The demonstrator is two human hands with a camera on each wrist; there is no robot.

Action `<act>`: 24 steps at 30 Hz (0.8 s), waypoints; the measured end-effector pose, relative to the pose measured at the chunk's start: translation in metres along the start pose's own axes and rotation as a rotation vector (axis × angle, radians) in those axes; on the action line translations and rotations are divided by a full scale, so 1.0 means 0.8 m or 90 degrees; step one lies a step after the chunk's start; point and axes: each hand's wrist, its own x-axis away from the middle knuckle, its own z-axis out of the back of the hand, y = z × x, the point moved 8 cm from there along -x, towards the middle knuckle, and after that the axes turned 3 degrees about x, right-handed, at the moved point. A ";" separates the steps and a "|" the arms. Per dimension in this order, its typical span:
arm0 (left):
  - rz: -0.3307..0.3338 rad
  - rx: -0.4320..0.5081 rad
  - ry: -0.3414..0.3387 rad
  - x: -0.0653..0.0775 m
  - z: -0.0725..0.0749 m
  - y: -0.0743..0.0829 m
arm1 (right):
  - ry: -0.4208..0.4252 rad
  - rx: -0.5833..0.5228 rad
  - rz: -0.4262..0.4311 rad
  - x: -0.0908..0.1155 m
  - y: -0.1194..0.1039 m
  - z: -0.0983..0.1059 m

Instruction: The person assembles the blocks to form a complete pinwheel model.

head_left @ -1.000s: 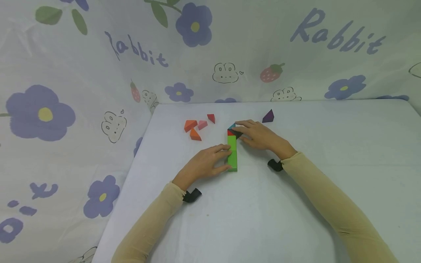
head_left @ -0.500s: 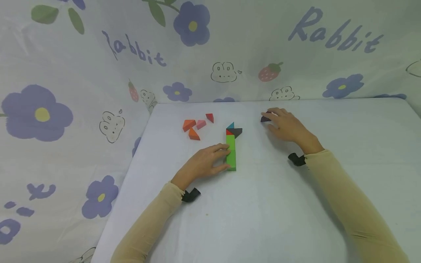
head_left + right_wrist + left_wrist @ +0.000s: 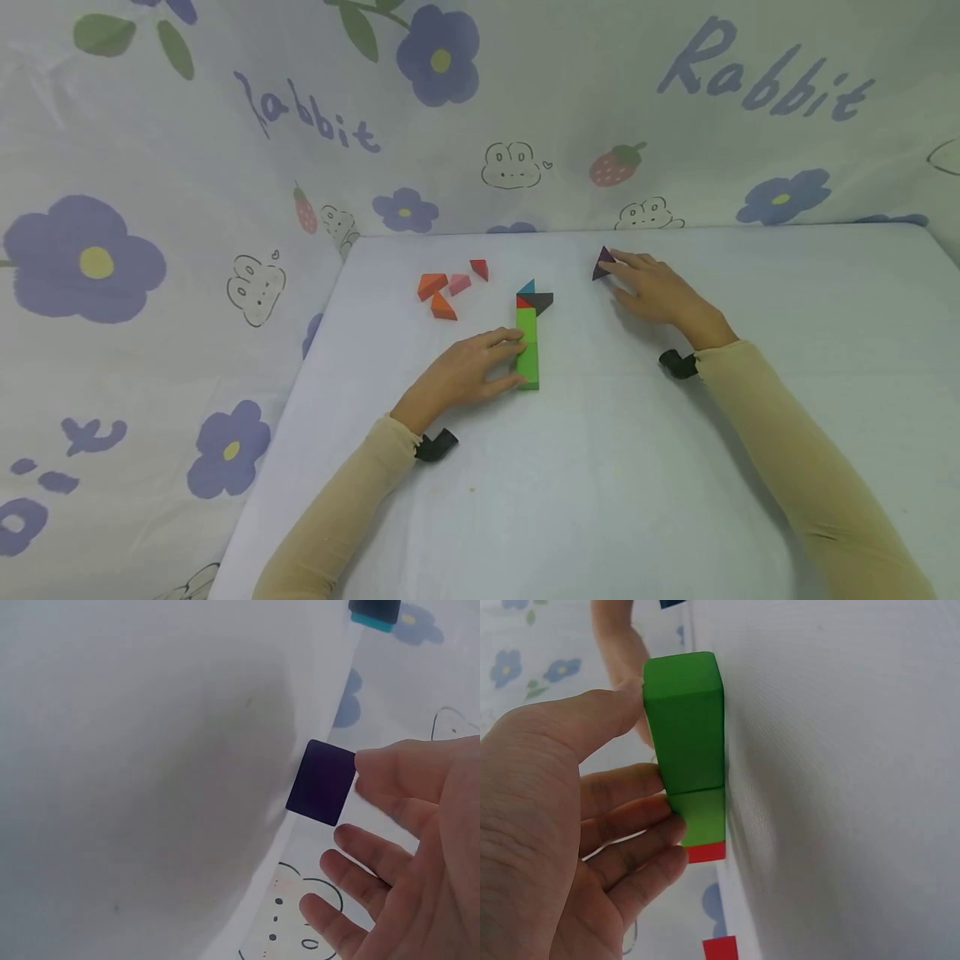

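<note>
Two green blocks lie end to end on the white table, with a small red triangular block at their far end. Against the red one sits a black slanted block, and a blue triangle block shows just beyond. My left hand rests its fingertips and thumb along the left side of the green blocks. Farther back on the right, a dark purple triangular block stands under the fingertips of my right hand. Its fingers are loosely extended, touching the purple block at one edge.
Left of the row lie two orange blocks, a pink block and a red block. A patterned cloth hangs behind the table and along its left side.
My right hand has moved from the black block out to the purple block at the back right. The purple block has turned slightly under its fingertips. My left hand has stayed put.
</note>
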 end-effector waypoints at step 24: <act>0.015 -0.001 -0.011 0.001 -0.004 -0.003 | -0.004 -0.018 0.041 -0.019 -0.014 -0.003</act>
